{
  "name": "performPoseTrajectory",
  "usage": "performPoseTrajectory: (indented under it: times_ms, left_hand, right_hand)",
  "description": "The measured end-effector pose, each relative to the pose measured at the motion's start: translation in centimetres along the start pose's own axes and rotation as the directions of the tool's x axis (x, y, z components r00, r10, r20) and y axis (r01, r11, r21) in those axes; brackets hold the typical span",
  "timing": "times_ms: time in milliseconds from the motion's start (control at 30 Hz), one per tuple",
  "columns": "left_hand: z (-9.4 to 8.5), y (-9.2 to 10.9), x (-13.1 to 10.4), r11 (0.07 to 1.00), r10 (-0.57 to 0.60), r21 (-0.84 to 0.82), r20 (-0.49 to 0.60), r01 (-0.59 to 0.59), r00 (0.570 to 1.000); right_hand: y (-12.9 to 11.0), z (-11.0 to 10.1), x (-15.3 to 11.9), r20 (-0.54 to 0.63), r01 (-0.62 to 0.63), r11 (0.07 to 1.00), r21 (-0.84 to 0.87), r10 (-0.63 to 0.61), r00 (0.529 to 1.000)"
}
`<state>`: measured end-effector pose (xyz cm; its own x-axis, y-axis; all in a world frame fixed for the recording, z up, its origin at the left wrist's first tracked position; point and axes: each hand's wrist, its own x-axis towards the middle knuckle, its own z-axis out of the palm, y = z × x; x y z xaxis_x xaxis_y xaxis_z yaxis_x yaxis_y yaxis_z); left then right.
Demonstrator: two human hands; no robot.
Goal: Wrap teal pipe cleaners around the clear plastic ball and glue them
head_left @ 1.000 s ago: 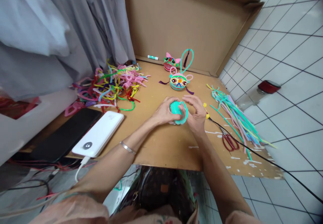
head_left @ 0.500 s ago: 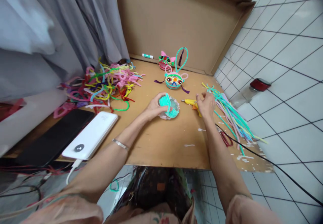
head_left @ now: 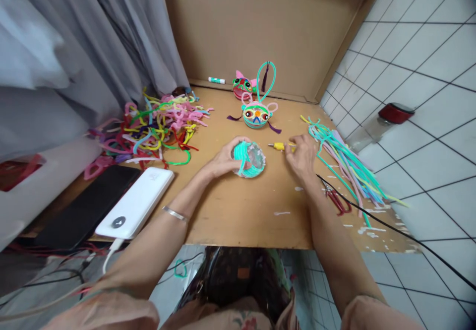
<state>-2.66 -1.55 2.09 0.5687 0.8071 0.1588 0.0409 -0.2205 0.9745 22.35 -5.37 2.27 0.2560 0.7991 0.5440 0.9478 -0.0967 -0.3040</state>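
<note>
Glossy white wall tiles with dark grout run up the right side, a limp grey curtain hangs in folds at the left, and a flat brown panel closes off the back. Your brown tabletop is smooth in the middle and flecked with white drips toward its right corner.

Your left hand is wrapped around a rounded, hollow craft shell, gripping it by its left side near the middle of the tabletop. Fuzzy turquoise chenille stem lies in close rows across part of it; the rest looks pale and translucent, with a bumpy rim.

Your right hand is over a yellow glue gun, whose slim metal nozzle points left toward the shell; you hide most of its body, so I cannot tell whether your fingers have closed on it.

Beyond the shell sits a round turquoise animal-head ornament with pink loop ears and purple tassels, a red one behind it. At your left lies a tangled heap of curled chenille stems; at your right, a long, straighter bundle, with red-handled scissors beside it. Nearer your left forearm is a slick white power bank.
</note>
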Motion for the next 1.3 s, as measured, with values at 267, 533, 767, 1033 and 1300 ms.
performPoseTrajectory:
  times_ms: [267, 533, 767, 1033, 1300]
  left_hand:
    - [0.7, -0.5, 0.2, 0.946, 0.215, 0.245, 0.015, -0.212, 0.977]
    - [1.5, 0.1, 0.0, 0.886, 0.263, 0.379, 0.065, -0.268, 0.963]
    - [1.6, 0.4, -0.1, 0.917, 0.23, 0.325, 0.04, -0.23, 0.972]
    - [1.1, 0.5, 0.0, 0.906, 0.244, 0.331, 0.104, -0.265, 0.964]
    - [0.9, 0.2, 0.1, 0.878, 0.303, 0.335, 0.167, -0.343, 0.938]
  right_hand:
    - [-5.7, -0.8, -2.6, -0.247, 0.511, 0.773, 0.377, -0.448, 0.859]
    - [-6.0, -0.6, -3.0, -0.222, 0.427, 0.767, 0.478, -0.365, 0.904]
    - [-6.1, -0.6, -3.0, -0.212, 0.374, 0.711, 0.595, -0.31, 0.927]
    - [-6.6, -1.6, -3.1, -0.227, 0.346, 0.801, 0.488, -0.267, 0.937]
    - [-6.1, -0.4, -2.3, -0.147, 0.118, 0.71, 0.695, -0.02, 0.989]
